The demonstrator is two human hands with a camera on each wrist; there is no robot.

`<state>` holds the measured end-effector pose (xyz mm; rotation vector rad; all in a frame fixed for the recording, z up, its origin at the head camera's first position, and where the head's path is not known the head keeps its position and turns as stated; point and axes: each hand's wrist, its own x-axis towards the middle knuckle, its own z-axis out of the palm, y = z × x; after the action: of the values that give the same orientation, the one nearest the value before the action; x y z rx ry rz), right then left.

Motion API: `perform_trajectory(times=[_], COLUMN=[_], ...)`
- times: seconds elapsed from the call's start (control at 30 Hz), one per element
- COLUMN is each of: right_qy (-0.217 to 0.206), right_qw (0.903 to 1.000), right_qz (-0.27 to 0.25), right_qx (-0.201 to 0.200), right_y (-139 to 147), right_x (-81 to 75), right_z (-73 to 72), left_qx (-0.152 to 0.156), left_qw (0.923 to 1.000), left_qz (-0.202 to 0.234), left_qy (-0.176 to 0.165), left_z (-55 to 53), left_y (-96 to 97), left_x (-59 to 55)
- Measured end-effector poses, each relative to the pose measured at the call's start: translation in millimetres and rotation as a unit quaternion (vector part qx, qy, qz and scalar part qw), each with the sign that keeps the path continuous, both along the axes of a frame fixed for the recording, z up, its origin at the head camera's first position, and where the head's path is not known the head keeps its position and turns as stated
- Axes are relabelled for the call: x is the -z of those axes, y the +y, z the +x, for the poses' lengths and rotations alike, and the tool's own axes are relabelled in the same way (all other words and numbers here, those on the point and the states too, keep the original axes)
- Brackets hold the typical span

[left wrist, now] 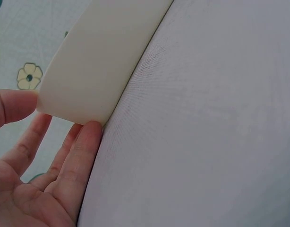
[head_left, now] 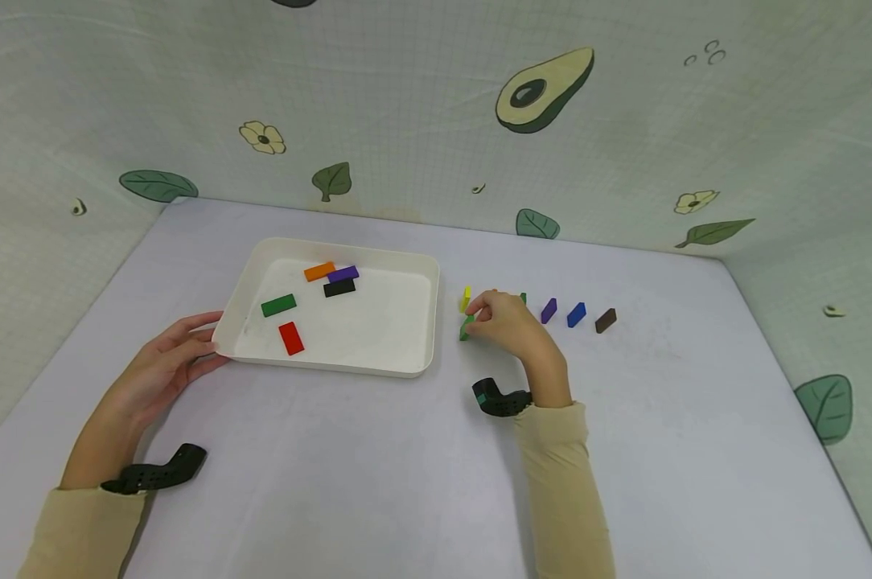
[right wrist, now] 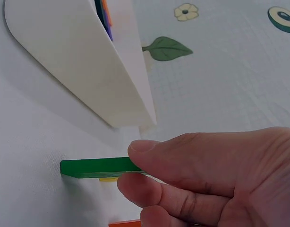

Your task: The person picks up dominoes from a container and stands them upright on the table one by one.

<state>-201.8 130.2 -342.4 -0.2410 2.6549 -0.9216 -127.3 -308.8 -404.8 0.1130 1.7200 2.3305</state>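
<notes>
Backdrop: pale cloth (head_left: 407, 104) printed with avocados, leaves and flowers, hanging behind and beside the table.
Table: white, smooth-topped table (head_left: 320, 474), everything laid out upon it.
Sleeves: beige cloth sleeves (head_left: 561, 490) on both of the person's arms, reaching in from the near side.
Tray: shallow off-white rectangular tray (head_left: 385, 338) with rounded corners, left of centre.
Left hand: the left hand (head_left: 166, 366) is at the tray's near left corner, fingers extended, thumb at the rim and fingertips against the outer wall, touching it rather than wrapping round.
Right hand: the right hand (head_left: 507, 322) pinches a slim green block (right wrist: 98, 168) between thumb and finger.
Wrist gear: a black wrist mount (head_left: 157, 473) on the left, another (head_left: 503, 398) on the right.
Pinched green block: upright, just right of the tray; I can't tell whether its lower end touches the table.
Standing row: slim yellow (head_left: 466, 299), orange (right wrist: 125, 223), green (head_left: 523, 297), purple (head_left: 549, 311), blue (head_left: 577, 314) and brown (head_left: 606, 320) blocks, upright and apart, the orange mostly behind the hand.
In the tray: orange (head_left: 319, 272), purple (head_left: 345, 274) and black (head_left: 339, 288) flat blocks clustered towards the back; green (head_left: 279, 305) and red (head_left: 291, 338) ones nearer the left side.
</notes>
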Motion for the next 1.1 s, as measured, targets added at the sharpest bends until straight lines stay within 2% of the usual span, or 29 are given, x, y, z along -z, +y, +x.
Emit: perform_trajectory(times=[0.33, 1.1], right_qy=[-0.014, -0.016], right_qw=[0.9999, 0.9997], right_qz=[-0.005, -0.016], right_qx=[0.002, -0.009], right_y=[-0.3, 1.4], right_x=[0.5, 4.9], right_z=[-1.2, -4.2], left_qx=[0.001, -0.001], left_qw=[1.0000, 1.0000], left_qz=[0.000, -0.006], left_qy=[-0.001, 0.004], left_z=[0.8, 1.0], left_y=[0.0, 0.9], left_x=[-0.4, -1.1])
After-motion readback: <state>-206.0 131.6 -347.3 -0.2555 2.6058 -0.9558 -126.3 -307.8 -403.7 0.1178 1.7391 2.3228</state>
